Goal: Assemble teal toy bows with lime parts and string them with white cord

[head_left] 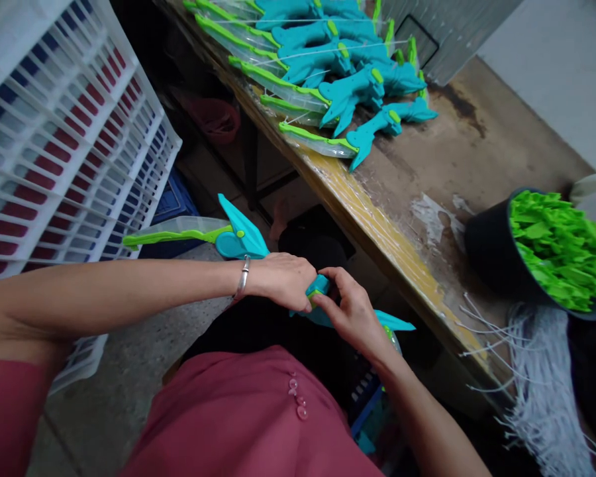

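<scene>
A teal toy bow [243, 235] with lime-green limbs and clear plastic along them lies across my lap, in front of my body. My left hand [285, 278] is wrapped around its middle from above. The thumb and fingers of my right hand [350, 308] pinch at the bow's centre, beside a small green piece [315, 298] on the teal body. One limb sticks out to the left past my left wrist; the other end shows beyond my right hand. My fingers hide most of the middle part.
Several similar toy bows [352, 86] lie in a row on the wooden table [457, 159]. A black bucket [496, 245] full of green plastic pieces [561, 252] stands at the right, near a bundle of white strings [541, 377]. A white plastic crate [79, 132] stands at left.
</scene>
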The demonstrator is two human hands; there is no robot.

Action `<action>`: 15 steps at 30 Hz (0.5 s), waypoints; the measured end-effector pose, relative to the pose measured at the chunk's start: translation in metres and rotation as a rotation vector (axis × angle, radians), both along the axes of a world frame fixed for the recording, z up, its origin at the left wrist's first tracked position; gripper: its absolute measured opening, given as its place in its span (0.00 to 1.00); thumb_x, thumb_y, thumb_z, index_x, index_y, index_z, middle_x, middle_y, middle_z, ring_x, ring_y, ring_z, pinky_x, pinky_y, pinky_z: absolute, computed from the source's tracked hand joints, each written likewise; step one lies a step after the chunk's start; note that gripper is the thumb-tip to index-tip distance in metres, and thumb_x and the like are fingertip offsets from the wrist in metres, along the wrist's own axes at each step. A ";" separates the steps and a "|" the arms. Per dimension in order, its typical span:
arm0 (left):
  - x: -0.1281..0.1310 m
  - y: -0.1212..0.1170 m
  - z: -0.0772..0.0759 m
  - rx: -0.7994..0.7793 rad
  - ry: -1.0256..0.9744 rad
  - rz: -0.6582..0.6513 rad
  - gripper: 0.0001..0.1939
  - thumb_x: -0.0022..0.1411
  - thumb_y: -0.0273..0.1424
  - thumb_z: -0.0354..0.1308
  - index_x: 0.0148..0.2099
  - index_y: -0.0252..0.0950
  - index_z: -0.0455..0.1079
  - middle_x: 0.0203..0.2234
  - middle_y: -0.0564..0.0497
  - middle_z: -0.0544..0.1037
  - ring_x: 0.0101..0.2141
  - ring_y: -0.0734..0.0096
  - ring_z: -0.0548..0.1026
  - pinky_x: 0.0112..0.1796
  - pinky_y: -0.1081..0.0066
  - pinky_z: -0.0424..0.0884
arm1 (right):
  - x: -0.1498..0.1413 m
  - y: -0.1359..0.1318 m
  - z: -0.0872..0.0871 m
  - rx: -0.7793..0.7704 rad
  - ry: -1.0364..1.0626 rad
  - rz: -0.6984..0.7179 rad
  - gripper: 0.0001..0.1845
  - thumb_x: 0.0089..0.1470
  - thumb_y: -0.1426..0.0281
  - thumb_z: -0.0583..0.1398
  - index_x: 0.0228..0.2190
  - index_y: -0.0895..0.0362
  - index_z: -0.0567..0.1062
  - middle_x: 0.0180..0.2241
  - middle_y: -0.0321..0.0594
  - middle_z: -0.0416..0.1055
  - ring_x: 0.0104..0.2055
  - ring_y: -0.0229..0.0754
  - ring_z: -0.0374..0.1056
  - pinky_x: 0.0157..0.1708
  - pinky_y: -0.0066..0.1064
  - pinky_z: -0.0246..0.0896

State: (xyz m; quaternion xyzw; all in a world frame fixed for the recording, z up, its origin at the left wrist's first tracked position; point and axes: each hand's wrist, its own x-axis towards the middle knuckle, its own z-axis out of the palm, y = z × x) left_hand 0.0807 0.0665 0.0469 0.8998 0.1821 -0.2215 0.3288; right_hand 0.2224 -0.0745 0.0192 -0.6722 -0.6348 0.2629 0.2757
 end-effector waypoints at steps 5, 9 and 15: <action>0.005 -0.004 -0.003 0.068 -0.016 0.003 0.19 0.56 0.43 0.62 0.42 0.34 0.78 0.38 0.34 0.83 0.43 0.42 0.82 0.38 0.60 0.75 | -0.002 -0.001 -0.009 0.026 -0.015 -0.063 0.13 0.58 0.67 0.62 0.44 0.57 0.71 0.37 0.40 0.71 0.37 0.43 0.68 0.38 0.34 0.64; 0.002 -0.010 0.003 0.089 -0.077 -0.093 0.14 0.58 0.38 0.61 0.42 0.35 0.78 0.39 0.35 0.84 0.43 0.43 0.82 0.41 0.60 0.75 | -0.004 -0.004 -0.002 -0.042 0.102 -0.140 0.14 0.54 0.66 0.67 0.40 0.56 0.73 0.32 0.34 0.70 0.32 0.38 0.65 0.32 0.28 0.61; -0.031 -0.004 -0.023 -0.001 -0.252 0.028 0.23 0.59 0.42 0.61 0.54 0.40 0.78 0.47 0.37 0.83 0.50 0.36 0.79 0.49 0.49 0.74 | 0.046 -0.007 0.041 -0.084 0.274 -0.044 0.16 0.58 0.60 0.67 0.44 0.56 0.77 0.37 0.36 0.77 0.36 0.39 0.72 0.35 0.27 0.68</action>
